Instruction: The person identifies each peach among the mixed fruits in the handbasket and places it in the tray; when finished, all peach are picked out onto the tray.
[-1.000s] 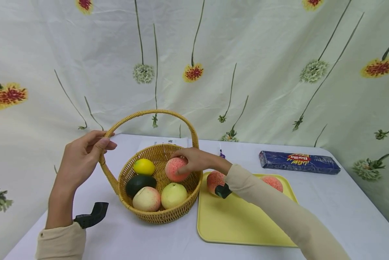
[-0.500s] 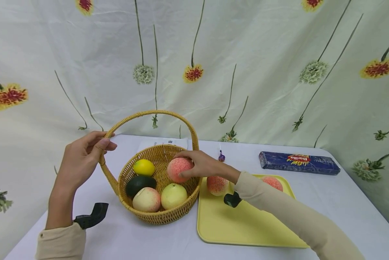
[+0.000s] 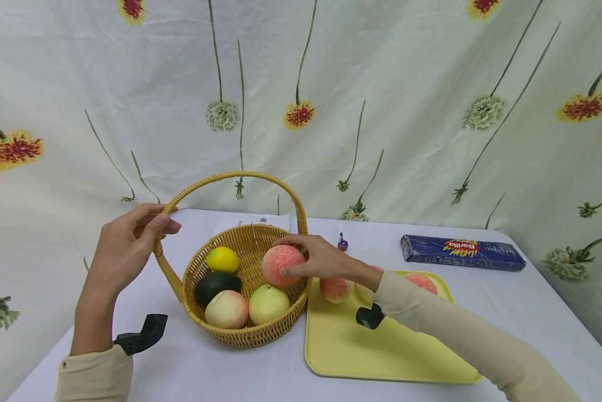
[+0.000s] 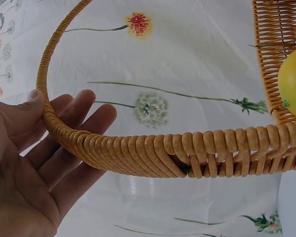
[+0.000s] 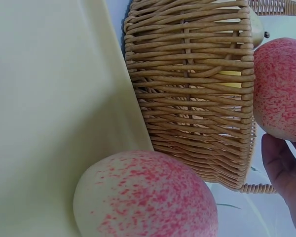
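One peach (image 3: 283, 266) sits inside the right grip's (image 3: 320, 258) pinch; left grip (image 3: 124, 244) pinches basket handle (image 3: 238, 174).

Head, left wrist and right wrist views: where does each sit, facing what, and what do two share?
Head: worn on the head, looking forward and down at the basket and tray; left hand, right hand and sleeves show.
Left wrist: on that wrist, looking along the basket's handle; the left hand shows, palm visible.
Right wrist: on that wrist, looking past a near peach at the basket's side; part of the right hand shows.
Head and right wrist share the held peach.
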`<act>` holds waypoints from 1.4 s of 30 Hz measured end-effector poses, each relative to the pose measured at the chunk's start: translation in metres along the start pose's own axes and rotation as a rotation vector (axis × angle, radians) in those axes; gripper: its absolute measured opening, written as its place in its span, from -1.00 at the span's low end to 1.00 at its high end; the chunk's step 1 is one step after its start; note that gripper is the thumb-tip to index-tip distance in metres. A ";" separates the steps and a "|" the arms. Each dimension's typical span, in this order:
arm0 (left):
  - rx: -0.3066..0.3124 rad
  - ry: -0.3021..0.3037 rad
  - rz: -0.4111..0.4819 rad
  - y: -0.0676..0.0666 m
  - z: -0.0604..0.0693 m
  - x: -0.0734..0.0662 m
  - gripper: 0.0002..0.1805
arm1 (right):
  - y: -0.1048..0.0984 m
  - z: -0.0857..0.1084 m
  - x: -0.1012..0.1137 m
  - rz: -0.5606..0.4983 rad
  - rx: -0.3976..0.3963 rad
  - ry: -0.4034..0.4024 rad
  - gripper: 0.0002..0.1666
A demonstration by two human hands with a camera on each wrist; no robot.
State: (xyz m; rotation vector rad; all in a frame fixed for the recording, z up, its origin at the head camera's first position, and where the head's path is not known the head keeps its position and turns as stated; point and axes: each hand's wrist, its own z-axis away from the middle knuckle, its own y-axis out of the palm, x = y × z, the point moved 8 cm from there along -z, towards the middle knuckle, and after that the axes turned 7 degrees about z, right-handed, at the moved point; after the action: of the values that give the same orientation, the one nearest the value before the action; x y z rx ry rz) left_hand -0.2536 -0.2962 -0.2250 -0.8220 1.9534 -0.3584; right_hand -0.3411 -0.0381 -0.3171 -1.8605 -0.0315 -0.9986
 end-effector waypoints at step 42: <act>-0.001 0.007 -0.008 0.000 -0.001 0.000 -0.65 | -0.010 0.057 -0.008 -0.258 -0.063 0.025 -0.34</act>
State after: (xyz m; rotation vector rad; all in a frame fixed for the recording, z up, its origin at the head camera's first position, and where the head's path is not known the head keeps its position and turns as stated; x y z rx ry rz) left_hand -0.2549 -0.2965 -0.2245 -0.8303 1.9575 -0.3651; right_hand -0.3155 0.0141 -0.3247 -1.9346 -0.2321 -1.2108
